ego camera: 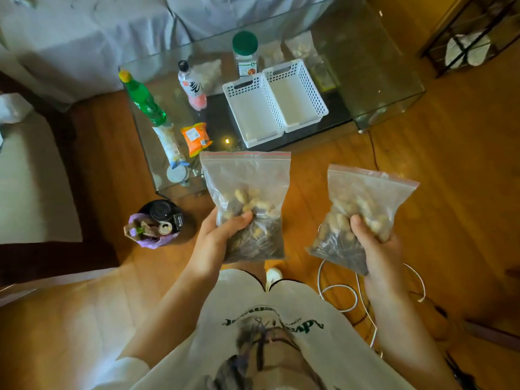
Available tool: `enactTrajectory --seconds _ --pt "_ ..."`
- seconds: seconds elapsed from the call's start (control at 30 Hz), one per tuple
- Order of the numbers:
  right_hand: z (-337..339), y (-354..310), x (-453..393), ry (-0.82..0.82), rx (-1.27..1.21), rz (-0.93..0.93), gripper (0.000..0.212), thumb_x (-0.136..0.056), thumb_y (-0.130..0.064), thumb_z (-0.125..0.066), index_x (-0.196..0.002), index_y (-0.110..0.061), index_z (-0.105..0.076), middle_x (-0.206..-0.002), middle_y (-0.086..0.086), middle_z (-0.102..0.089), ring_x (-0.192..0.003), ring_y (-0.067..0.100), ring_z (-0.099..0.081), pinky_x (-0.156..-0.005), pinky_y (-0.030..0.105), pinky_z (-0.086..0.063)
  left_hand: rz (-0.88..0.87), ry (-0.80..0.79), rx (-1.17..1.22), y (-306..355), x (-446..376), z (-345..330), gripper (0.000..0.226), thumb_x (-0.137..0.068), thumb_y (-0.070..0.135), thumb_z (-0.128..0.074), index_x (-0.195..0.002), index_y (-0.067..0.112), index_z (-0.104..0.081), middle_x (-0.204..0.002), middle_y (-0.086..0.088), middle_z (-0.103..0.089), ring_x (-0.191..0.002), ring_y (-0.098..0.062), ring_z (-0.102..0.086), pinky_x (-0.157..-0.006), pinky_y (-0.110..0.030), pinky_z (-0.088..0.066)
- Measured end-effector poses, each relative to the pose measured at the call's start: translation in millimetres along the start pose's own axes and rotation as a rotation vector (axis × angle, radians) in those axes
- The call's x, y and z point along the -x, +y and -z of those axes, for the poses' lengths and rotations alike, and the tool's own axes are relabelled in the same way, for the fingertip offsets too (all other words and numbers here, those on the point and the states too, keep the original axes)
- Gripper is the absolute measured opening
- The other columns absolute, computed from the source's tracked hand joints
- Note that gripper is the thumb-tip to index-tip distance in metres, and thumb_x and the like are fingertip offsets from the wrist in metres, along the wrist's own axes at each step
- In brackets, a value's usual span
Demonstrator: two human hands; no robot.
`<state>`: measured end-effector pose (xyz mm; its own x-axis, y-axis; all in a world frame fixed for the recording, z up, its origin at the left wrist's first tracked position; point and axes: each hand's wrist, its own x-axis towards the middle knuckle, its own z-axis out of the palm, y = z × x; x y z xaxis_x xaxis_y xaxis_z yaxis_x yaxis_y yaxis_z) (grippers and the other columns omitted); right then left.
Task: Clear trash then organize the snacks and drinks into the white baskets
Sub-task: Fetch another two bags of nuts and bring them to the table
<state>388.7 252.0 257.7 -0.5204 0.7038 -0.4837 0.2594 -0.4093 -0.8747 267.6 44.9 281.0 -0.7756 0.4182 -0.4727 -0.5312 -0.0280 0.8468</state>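
while each hand [222, 235] [377, 249] grips a bag of nuts [247, 204] [363, 209], fingers clenched round them, the baskets [277, 98] lie beyond, the left hand nearer.

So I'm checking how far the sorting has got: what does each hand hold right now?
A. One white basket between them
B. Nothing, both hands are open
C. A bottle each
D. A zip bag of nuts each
D: the left hand grips one zip bag and the right hand grips another zip bag, while both baskets sit on the table.
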Motion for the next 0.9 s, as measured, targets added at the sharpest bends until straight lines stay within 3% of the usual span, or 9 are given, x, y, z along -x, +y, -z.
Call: enactTrajectory --seconds 0.17,0.4,0.5,0.63,0.77,0.9 --pt "-27 -33 -72 -0.025 0.048 0.06 0.03 -0.058 -0.04 -0.077 -0.087 -0.037 -0.072 -0.09 -0.012 -0.075 -0.088 0.011 -0.071 -0.066 0.024 -0.058 0.018 0.033 0.01 23 -73 -2 0.021 -0.072 0.022 -0.064 -0.086 0.035 -0.074 -0.085 0.007 -0.075 -0.08 -0.009 -0.072 -0.062 -0.017 -0.054" --pt "-91 -100 -167 -0.034 0.1 0.074 0.045 -0.051 -0.052 -0.077 -0.092 -0.036 -0.067 -0.097 -0.008 -0.073 -0.097 0.018 -0.068 -0.079 0.035 -0.057 0.013 0.016 0.03 90 -185 -23 0.032 -0.063 0.038 -0.073 -0.094 0.032 -0.071 -0.095 0.0 -0.075 -0.09 -0.02 -0.071 -0.073 -0.029 -0.056" --pt "-112 -124 -201 -0.029 0.126 0.088 0.04 -0.054 -0.053 -0.073 -0.09 -0.04 -0.064 -0.099 -0.01 -0.07 -0.1 0.02 -0.066 -0.086 0.042 -0.053 -0.029 -0.006 -0.019 120 -227 -33 0.033 -0.063 0.037 -0.072 -0.095 0.03 -0.071 -0.093 0.0 -0.075 -0.088 -0.017 -0.071 -0.069 -0.023 -0.055" --pt "-128 -148 -240 -0.019 0.125 0.074 0.025 -0.058 -0.044 -0.071 -0.083 -0.041 -0.064 -0.083 -0.018 -0.072 -0.093 0.013 -0.067 -0.08 0.035 -0.054 -0.035 -0.019 -0.044 147 -274 -47 0.028 -0.063 0.036 -0.071 -0.091 0.032 -0.072 -0.09 0.003 -0.075 -0.086 -0.013 -0.072 -0.067 -0.019 -0.054" --pt "-137 -170 -284 -0.04 0.096 0.045 0.024 -0.058 -0.043 -0.072 -0.081 -0.041 -0.066 -0.083 -0.018 -0.071 -0.084 0.005 -0.068 -0.073 0.029 -0.053 -0.03 -0.015 -0.038 158 -313 -64 0.024 -0.065 0.038 -0.07 -0.089 0.038 -0.071 -0.092 0.006 -0.075 -0.087 -0.012 -0.071 -0.067 -0.018 -0.054" --pt "-148 -193 -336 -0.11 0.061 -0.007 0.039 -0.06 -0.037 -0.074 -0.097 -0.031 -0.066 -0.1 -0.003 -0.072 -0.094 0.02 -0.069 -0.082 0.04 -0.054 -0.015 0.074 0.058 163 -351 -88 0.03 -0.07 0.038 -0.069 -0.1 0.033 -0.07 -0.096 0.004 -0.075 -0.09 -0.012 -0.071 -0.068 -0.02 -0.055"
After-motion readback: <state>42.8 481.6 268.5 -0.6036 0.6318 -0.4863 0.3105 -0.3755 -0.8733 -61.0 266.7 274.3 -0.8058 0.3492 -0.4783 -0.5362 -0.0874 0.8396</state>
